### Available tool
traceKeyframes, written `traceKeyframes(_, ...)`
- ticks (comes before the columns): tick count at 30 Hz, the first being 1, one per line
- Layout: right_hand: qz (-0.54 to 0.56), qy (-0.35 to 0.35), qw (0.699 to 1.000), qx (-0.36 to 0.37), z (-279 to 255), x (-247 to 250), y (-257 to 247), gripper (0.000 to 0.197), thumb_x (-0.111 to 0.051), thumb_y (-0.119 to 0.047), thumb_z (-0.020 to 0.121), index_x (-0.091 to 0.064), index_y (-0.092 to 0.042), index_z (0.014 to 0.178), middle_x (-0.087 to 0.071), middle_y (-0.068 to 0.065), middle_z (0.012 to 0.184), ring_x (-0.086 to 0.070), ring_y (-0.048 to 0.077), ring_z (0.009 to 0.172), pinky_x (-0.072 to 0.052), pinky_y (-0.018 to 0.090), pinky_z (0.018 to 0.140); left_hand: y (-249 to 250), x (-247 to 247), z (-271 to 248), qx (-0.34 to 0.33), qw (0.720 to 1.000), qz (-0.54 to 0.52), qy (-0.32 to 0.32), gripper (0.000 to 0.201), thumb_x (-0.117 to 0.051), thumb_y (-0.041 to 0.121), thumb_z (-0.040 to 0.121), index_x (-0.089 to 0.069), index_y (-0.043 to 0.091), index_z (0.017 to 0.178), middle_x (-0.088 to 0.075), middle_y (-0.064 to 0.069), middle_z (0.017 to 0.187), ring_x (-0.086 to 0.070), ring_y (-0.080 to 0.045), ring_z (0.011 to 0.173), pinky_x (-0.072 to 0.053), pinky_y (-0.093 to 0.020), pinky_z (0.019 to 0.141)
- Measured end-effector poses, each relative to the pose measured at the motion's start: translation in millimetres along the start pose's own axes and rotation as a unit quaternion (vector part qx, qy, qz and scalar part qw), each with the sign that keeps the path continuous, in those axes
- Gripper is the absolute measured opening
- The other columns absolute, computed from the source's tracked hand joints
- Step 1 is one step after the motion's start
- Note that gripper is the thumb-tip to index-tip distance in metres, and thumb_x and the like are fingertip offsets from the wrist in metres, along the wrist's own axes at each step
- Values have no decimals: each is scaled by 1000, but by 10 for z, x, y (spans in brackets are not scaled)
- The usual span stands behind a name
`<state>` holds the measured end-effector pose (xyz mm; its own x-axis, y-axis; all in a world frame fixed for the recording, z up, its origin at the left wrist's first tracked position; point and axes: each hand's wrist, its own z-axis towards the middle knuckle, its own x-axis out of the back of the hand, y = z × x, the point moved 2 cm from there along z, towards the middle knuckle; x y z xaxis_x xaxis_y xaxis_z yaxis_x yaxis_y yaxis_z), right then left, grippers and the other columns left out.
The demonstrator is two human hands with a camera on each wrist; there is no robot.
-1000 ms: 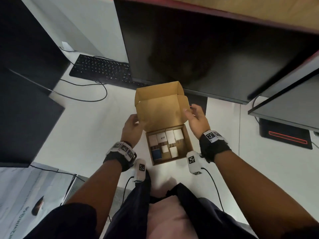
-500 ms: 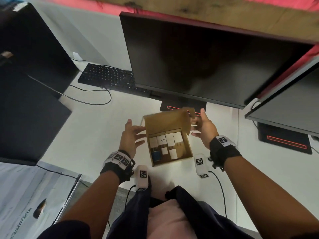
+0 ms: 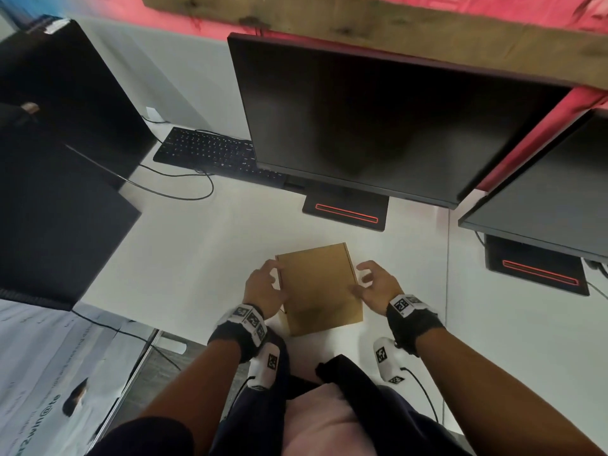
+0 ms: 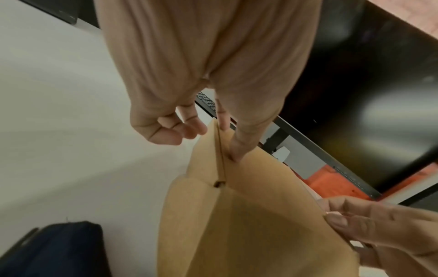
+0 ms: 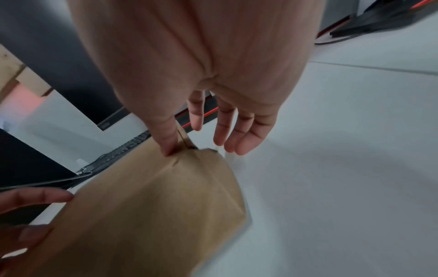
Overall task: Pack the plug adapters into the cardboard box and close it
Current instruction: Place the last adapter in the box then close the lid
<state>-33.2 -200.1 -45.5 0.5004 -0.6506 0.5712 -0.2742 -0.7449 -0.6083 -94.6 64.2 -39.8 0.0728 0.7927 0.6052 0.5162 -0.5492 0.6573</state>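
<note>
The brown cardboard box [image 3: 319, 287] lies flat on the white desk [image 3: 197, 258] with its lid down, so the plug adapters inside are hidden. My left hand [image 3: 263, 287] is at the box's left edge. In the left wrist view its thumb [image 4: 237, 150] presses on the lid [image 4: 249, 224] while the other fingers curl loosely beside the side wall. My right hand [image 3: 375, 286] is at the right edge. Its thumb [image 5: 168, 144] presses the lid's corner [image 5: 189, 155], and its fingers [image 5: 237, 136] hang relaxed beside the box.
A large black monitor [image 3: 378, 126] on a base with a red strip [image 3: 345, 213] stands just behind the box. A black keyboard [image 3: 210, 153] and cable [image 3: 184, 189] lie at back left. Another monitor [image 3: 543, 199] is at right, and a dark screen [image 3: 49, 209] at left.
The lid swung down from upright to flat, covering the adapters. Both hands moved from the raised lid to the box's left and right edges.
</note>
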Motion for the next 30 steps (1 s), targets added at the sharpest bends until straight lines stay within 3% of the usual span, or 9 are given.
traceKeyframes(3, -4, -3, 1000, -25, -33, -57, 93, 42, -65, -49, 88, -51, -28, 122, -65, 0, 109, -61, 22, 96, -41, 29, 82, -10, -30, -40, 21, 1000, 1, 8, 46, -66, 13, 83, -53, 23, 126, -62, -7, 104, -58, -25, 95, -46, -30, 78)
traceKeyframes(6, 5, -15, 999, -52, -37, -103, 185, 39, -61, -59, 85, -59, -27, 107, -70, 0, 107, -66, 22, 89, -53, 33, 76, -75, -78, -65, 78, 996, 30, 2, 30, -62, 34, 85, -54, 20, 110, -70, -9, 96, -69, -28, 83, -59, -39, 76)
traceKeyframes(8, 64, -30, 995, -70, -59, -122, 228, 39, -65, -61, 82, -62, -25, 97, -71, 3, 103, -70, 21, 86, -61, 34, 65, -129, -120, -85, 111, 993, 35, -20, 38, -58, 52, 82, -61, 18, 99, -74, -10, 94, -73, -29, 80, -63, -41, 75)
traceKeyframes(10, 106, -40, 991, -74, -85, -136, 267, 37, -72, -54, 82, -64, -23, 100, -70, 5, 103, -70, 21, 87, -61, 29, 60, -187, -149, -122, 139, 989, -7, -53, 49, -60, 62, 79, -66, 16, 97, -76, -10, 94, -76, -26, 79, -65, -37, 68)
traceKeyframes(12, 125, -49, 989, -67, -102, -138, 324, 40, -77, -45, 81, -65, -19, 110, -70, 6, 104, -70, 20, 89, -62, 29, 62, -256, -176, -174, 170, 980, -66, -85, 55, -74, 58, 74, -66, 15, 107, -76, -9, 99, -77, -23, 82, -63, -31, 60)
traceKeyframes(14, 129, -60, 988, -61, -121, -138, 377, 44, -79, -42, 80, -66, -16, 114, -70, 6, 103, -70, 20, 89, -62, 29, 63, -346, -197, -207, 188, 971, -102, -103, 61, -83, 40, 70, -65, 11, 121, -76, -10, 103, -78, -22, 85, -65, -34, 64)
traceKeyframes(17, 131, -68, 987, -61, -133, -154, 452, 42, -79, -39, 81, -69, -12, 111, -69, 7, 102, -70, 21, 87, -62, 31, 65, -404, -230, -237, 197, 966, -127, -112, 59, -80, 23, 78, -60, 7, 132, -76, -10, 107, -77, -22, 89, -65, -36, 66)
traceKeyframes(25, 137, -75, 986, -56, -115, -171, 484, 34, -80, -38, 81, -74, -11, 100, -61, 3, 78, -64, 17, 71, -62, 32, 65, -358, -227, -200, 196, 962, -118, -147, 54, -73, 18, 85, -56, 13, 136, -80, -6, 103, -78, -21, 90, -60, -32, 58)
traceKeyframes(30, 140, -72, 986, -48, -151, -172, 456, 33, -78, -38, 83, -75, -10, 100, -58, -3, 72, -61, 15, 68, -59, 28, 64, -371, -223, -179, 185, 963, -106, -164, 53, -70, 20, 87, -53, 13, 137, -80, -7, 103, -79, -22, 90, -64, -38, 64)
